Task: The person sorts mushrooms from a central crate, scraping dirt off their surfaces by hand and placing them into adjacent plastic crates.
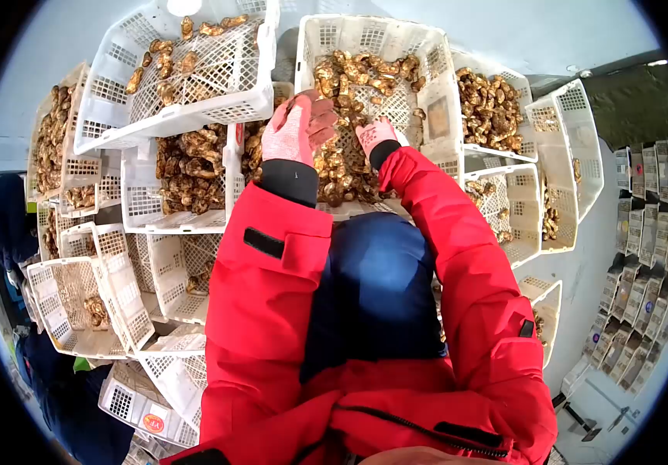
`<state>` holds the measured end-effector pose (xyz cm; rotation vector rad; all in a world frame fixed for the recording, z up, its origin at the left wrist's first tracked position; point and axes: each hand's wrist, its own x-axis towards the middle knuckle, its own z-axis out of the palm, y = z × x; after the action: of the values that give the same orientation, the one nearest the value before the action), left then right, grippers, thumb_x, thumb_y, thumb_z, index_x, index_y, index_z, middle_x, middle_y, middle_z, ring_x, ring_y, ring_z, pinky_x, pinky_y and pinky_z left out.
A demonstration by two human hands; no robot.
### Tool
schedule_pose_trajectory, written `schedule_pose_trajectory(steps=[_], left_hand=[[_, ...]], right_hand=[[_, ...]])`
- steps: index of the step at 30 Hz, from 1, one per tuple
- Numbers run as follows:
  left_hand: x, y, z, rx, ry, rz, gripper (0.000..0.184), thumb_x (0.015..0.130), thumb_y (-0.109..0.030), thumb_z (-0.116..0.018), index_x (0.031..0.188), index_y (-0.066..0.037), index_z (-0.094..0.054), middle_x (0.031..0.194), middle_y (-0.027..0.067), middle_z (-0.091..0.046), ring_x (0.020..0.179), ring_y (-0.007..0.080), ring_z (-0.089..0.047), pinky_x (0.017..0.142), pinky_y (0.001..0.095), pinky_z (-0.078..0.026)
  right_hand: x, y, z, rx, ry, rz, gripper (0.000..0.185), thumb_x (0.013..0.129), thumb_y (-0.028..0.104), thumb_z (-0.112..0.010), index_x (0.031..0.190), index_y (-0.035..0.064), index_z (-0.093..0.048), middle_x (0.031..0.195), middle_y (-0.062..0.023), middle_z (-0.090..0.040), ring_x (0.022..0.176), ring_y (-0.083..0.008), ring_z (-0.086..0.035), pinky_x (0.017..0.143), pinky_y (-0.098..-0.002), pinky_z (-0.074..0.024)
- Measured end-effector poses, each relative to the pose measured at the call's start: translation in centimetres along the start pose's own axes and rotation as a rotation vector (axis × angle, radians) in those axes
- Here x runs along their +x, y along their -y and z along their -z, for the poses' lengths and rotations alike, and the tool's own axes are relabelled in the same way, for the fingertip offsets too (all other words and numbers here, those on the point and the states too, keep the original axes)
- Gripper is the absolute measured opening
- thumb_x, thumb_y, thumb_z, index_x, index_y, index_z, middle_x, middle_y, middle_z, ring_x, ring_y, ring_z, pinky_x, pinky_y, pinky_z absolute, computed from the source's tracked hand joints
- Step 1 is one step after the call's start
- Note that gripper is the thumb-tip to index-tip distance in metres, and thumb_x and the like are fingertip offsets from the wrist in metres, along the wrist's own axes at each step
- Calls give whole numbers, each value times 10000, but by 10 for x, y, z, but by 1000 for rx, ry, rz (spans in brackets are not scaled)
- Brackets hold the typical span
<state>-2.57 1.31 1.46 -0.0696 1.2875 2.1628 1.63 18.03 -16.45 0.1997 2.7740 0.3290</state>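
Brown-and-yellow mushrooms (341, 174) lie piled in the white plastic crate (436, 116) in front of me, thickest along its left side and near end. My left hand (300, 128), in a pink glove, is over the crate's left edge with its fingers stretched out and slightly bent, and nothing shows in it. Inside the same crate, my right hand (376, 136), also gloved, reaches down among the mushrooms. Its fingers look curled together, but the tips are hard to see, so what they hold cannot be made out.
A raised crate (248, 101) of scattered mushrooms stands at upper left, above a fuller crate (183, 221). To the right is another full crate (531, 147). Several stacked crates (78, 341) crowd the lower left, beside a person in dark clothing (70, 403).
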Motion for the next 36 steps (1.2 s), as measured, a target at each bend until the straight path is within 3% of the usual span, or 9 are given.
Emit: schedule_pose_trajectory(steps=[4, 7, 11, 14, 22, 27, 31, 33, 36], left_hand=[[2, 2, 3, -14, 1, 13, 326, 851, -242, -500, 1084, -16, -473, 961, 131, -577, 789, 202, -556, 655, 295, -432], [4, 5, 7, 26, -28, 27, 319, 851, -240, -500, 1085, -24, -476, 968, 129, -576, 787, 205, -558, 659, 294, -436], [13, 13, 16, -57, 106, 20, 300, 862, -207, -490, 1083, -3, -484, 942, 147, -597, 727, 209, -605, 572, 272, -475], [4, 13, 10, 49, 10, 5, 308, 862, -225, -491, 1094, -21, -489, 956, 145, -598, 768, 220, -607, 604, 291, -483], [5, 8, 8, -42, 75, 9, 284, 843, -176, -527, 1054, 10, -496, 873, 159, -602, 679, 212, -603, 496, 256, -448], [4, 5, 12, -9, 15, -68, 254, 843, -185, -516, 1026, -10, -525, 865, 129, -614, 664, 202, -605, 540, 272, -464], [3, 5, 10, 2, -40, -58, 269, 850, -202, -505, 1037, -9, -513, 882, 133, -611, 696, 204, -604, 582, 288, -477], [4, 3, 10, 18, -34, -40, 296, 851, -216, -502, 1061, -8, -497, 913, 139, -596, 736, 209, -592, 612, 294, -470], [3, 3, 10, 33, 1, 3, 363, 845, -249, -510, 1117, -13, -465, 981, 133, -564, 822, 223, -564, 678, 310, -455]], right_hand=[[-20, -25, 4, 592, -68, -120, 456, 738, 167, -568, 1166, 63, -449, 927, -146, -609, 827, -228, -594, 683, -331, -457], [-37, -50, 2, 1925, 79, -8, 589, 733, 98, -583, 1273, 61, -350, 852, -48, -584, 657, -94, -521, 606, -245, -450], [-97, -53, 54, 2721, 56, 361, 493, 778, 169, -614, 1211, 85, -394, 746, 27, -477, 772, -125, -536, 808, -363, -454], [-103, -50, 69, 2584, -126, 343, 159, 836, 154, -535, 917, 35, -467, 1038, -92, -522, 975, -229, -530, 854, -391, -441], [-106, -65, 83, 2554, -215, 296, 121, 807, 81, -550, 808, 22, -445, 945, -126, -549, 909, -282, -538, 816, -397, -449], [-73, -89, 75, 2597, -260, -534, 185, 843, 46, -469, 999, -46, -434, 1005, -171, -522, 909, -266, -531, 806, -365, -479], [-46, -67, 159, 2507, -457, 197, 208, 825, 68, -500, 990, -39, -433, 968, -149, -530, 868, -236, -535, 757, -315, -473], [-43, -62, 186, 2484, -307, 483, 255, 791, -6, -495, 1035, -59, -443, 904, -151, -558, 770, -204, -552, 645, -291, -466], [-47, -47, 179, 2013, -326, 245, 247, 733, 99, -590, 928, -41, -530, 781, -99, -582, 701, -136, -538, 598, -263, -428]])
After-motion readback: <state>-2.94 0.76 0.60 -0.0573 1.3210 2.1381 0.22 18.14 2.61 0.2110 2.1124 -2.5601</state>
